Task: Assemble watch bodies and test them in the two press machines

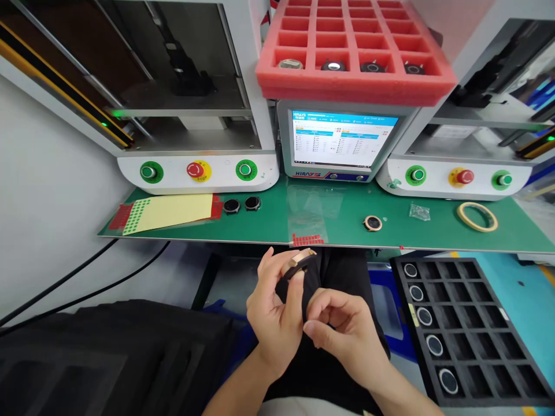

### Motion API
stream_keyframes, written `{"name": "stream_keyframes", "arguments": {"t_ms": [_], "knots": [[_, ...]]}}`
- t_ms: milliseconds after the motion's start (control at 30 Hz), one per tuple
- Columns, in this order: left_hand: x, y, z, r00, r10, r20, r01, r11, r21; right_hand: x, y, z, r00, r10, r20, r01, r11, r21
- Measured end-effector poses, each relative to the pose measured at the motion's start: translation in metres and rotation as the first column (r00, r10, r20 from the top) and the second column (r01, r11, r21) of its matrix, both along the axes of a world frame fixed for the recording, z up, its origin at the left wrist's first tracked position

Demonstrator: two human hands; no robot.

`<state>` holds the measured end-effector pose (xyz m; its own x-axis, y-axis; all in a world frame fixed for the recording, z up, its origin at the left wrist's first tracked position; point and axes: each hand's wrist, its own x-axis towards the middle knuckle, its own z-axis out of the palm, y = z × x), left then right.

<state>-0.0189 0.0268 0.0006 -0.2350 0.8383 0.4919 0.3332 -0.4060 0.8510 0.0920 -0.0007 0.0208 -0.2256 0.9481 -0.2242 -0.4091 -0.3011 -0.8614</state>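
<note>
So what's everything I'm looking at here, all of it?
round gold-rimmed watch case: one, gold and black, in the left hand's grip
gold-rimmed round case: one, on the green bench mat
black round cases: two, mat's left part
yellow sticker sheet: one, mat's left end
yellow tape roll: one, mat's right end
red foam tray: one, atop the monitor
black compartment tray: one, lower right, five round parts in its left column
left hand: holding the case
right hand: beside it, fingers curled
</note>
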Motion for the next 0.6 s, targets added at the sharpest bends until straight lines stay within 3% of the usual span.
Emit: {"name": "stream_keyframes", "arguments": {"t_ms": [167,367,500,600], "knots": [[0.000,0.002,0.003,0.998,-0.033,-0.051,0.035,0.998,0.044,-0.001,0.004,-0.002,0.992,0.044,-0.119,-0.059,0.990,-0.128],[0.001,0.003,0.005,0.997,-0.038,-0.073,0.043,0.997,0.062,0.001,0.009,-0.008,0.995,0.036,-0.094,-0.055,0.977,-0.207],[0.006,0.003,0.006,0.998,-0.060,-0.012,0.060,0.998,-0.029,0.000,0.008,-0.014,0.990,-0.052,-0.132,0.028,0.984,-0.178],[0.009,0.003,0.005,0.996,-0.079,0.040,0.083,0.992,-0.093,0.009,0.008,-0.020,0.993,-0.021,-0.116,0.012,0.997,-0.082]]}}
